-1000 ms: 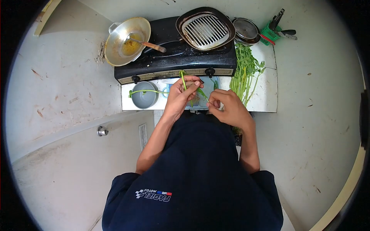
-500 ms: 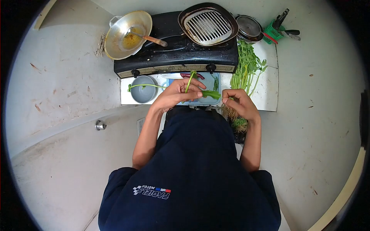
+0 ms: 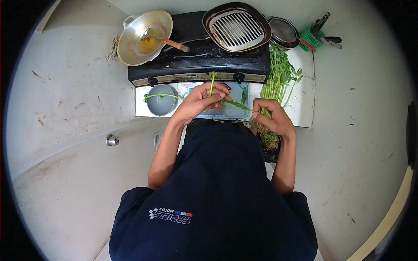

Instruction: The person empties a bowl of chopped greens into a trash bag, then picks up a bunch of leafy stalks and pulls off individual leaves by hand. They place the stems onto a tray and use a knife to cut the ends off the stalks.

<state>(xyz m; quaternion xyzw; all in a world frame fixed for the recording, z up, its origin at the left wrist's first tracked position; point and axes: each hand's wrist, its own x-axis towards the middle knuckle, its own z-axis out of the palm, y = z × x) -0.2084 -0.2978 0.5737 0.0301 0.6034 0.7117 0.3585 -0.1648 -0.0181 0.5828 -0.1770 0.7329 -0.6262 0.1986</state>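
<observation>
Stem (image 3: 212, 83) of a green vegetable stands pinched in the left hand (image 3: 198, 102), its long axis pointing toward the stove (image 3: 198, 61); a leaf (image 3: 237, 105) runs rightward to the right hand's (image 3: 270, 117) closed fingertips, over a blue container (image 3: 235, 111) at the white counter's (image 3: 302, 108) near edge. Around lies pale, scuffed floor.

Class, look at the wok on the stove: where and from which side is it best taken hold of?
Grip the wok by the loop handle at its far rim, coming from the back left. The spoon juts out over the right rim, and the grill pan crowds that side of the stove.
</observation>
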